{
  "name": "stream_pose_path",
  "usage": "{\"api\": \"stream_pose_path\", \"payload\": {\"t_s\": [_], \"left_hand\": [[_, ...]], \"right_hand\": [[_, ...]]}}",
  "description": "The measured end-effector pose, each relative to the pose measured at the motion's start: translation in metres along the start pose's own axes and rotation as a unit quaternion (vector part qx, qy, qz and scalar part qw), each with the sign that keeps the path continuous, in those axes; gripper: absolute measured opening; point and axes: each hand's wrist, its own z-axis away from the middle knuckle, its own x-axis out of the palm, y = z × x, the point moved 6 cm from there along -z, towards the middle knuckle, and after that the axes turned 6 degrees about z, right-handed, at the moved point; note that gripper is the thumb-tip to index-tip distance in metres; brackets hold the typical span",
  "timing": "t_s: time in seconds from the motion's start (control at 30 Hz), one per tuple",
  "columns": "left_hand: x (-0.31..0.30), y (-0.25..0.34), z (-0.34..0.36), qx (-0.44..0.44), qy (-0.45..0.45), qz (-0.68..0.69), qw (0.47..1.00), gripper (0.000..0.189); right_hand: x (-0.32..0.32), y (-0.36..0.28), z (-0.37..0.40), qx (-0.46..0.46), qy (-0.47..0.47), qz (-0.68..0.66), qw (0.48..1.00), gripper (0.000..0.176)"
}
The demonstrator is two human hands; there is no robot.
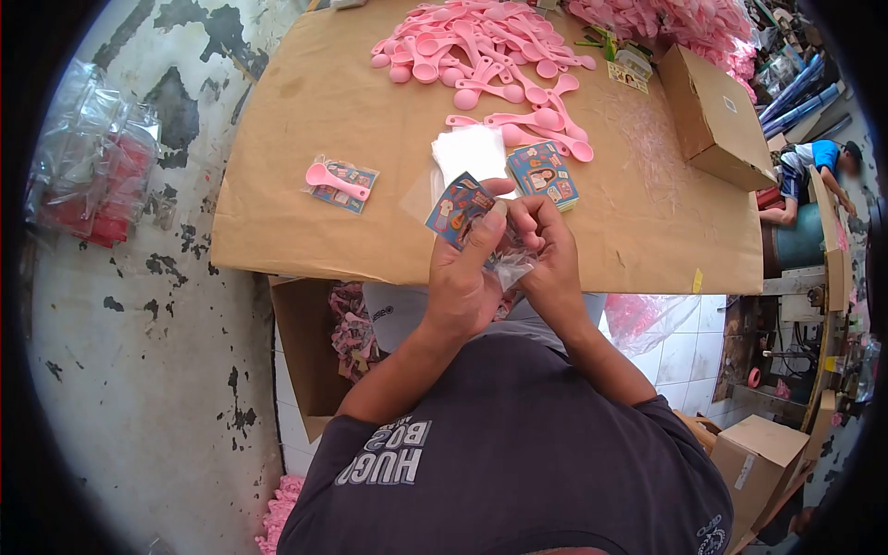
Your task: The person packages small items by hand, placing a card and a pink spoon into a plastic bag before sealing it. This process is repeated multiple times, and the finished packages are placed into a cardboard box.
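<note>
My left hand (470, 268) pinches a blue printed card (450, 215) between thumb and fingers, near the table's front edge. Beside it my right hand (552, 248) is closed, fingers curled, on a crumpled clear plastic bag (511, 265) that hangs between both hands. Just beyond them lie a stack of white or clear bags (470, 151) and a stack of matching printed cards (541, 174). Off to the left, a pink measuring spoon (337, 181) rests on a card (354, 198) in a clear bag.
A heap of pink measuring spoons (481, 42) covers the table's far side, some strewn toward the cards. At right on the brown paper-covered table (305, 240) stands a cardboard box (712, 120). A peeling wall (139, 324) flanks the left. Another person (819, 166) bends down at far right.
</note>
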Motion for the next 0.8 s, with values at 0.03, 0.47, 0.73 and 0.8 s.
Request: {"api": "stream_pose_path", "payload": {"t_s": [0.03, 0.47, 0.73, 0.8], "left_hand": [[-0.001, 0.0, 0.0, -0.001, 0.001, -0.001, 1.0, 0.036], [-0.03, 0.021, -0.007, 0.008, 0.084, 0.064, 0.994, 0.036], [-0.062, 0.047, -0.01, 0.095, 0.145, 0.118, 0.978, 0.036], [-0.053, 0.05, -0.007, 0.108, 0.14, 0.112, 0.978, 0.038]], "right_hand": [[0.0, 0.002, 0.0, 0.004, 0.004, 0.002, 1.0, 0.036], [0.019, -0.056, 0.018, -0.376, 0.033, 0.361, 0.853, 0.045], [0.002, -0.061, 0.016, -0.343, 0.083, 0.313, 0.882, 0.015], [-0.001, -0.046, 0.011, -0.2, 0.044, 0.199, 0.959, 0.013]]}}
